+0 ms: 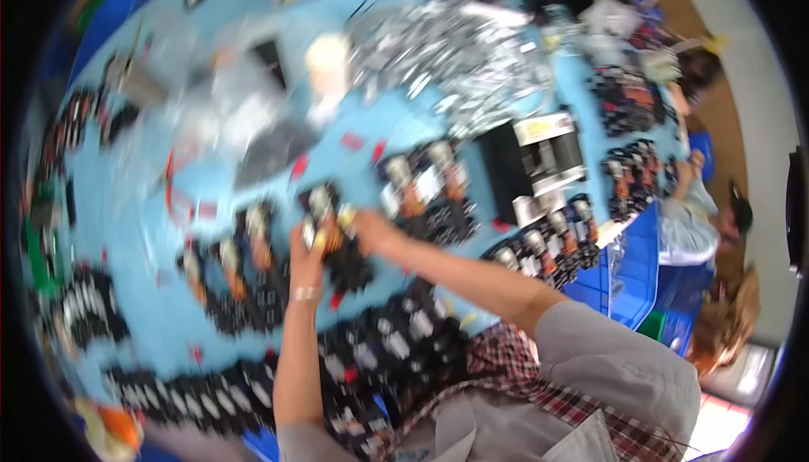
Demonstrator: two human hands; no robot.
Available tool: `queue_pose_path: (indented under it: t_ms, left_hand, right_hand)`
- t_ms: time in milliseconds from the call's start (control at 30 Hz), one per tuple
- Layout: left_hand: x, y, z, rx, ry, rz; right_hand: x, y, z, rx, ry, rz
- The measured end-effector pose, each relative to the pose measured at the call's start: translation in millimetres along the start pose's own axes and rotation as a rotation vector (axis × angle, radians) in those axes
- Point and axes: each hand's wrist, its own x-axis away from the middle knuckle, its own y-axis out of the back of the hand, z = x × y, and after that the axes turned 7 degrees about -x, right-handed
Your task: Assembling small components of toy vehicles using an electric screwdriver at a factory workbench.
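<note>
Between my two hands stands a black-and-orange device [339,258] with a pale, roundish top; blur hides its exact kind. My left hand [306,256] is closed on its left side. From the right, my right hand [371,230] comes in with the fingers pinched at its upper right side. Yellowish spots show at the fingertips of both hands. Similar devices [257,239] stand in a group to the left, and another pair [421,180] stands just right of my right hand.
A blue table [143,285] carries rows of black parts [379,340] along its near edge. Clear plastic bags [244,108] and a heap of silvery packets [472,58] lie farther back. A black-and-white box [539,154] and a blue bin [632,260] are at right, near a seated person [691,226].
</note>
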Motion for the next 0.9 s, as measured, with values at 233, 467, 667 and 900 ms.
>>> queue_pose_path:
  t_ms: [233, 467, 667, 900]
  left_hand:
    - [4, -12, 10, 0.162, -0.043, 0.078]
    - [-2, 16, 16, -0.044, 0.025, -0.067]
    - [-5, 7, -21, -0.264, -0.162, -0.246]
    - [7, -2, -17, -0.717, -0.440, -0.405]
  right_hand:
    - [14, 5, 7, -0.239, 0.067, -0.070]
    - [12, 5, 19, -0.265, -0.057, 0.093]
    - [27, 22, 35, -0.278, -0.047, -0.011]
    - [40, 15, 32, -0.325, -0.116, -0.050]
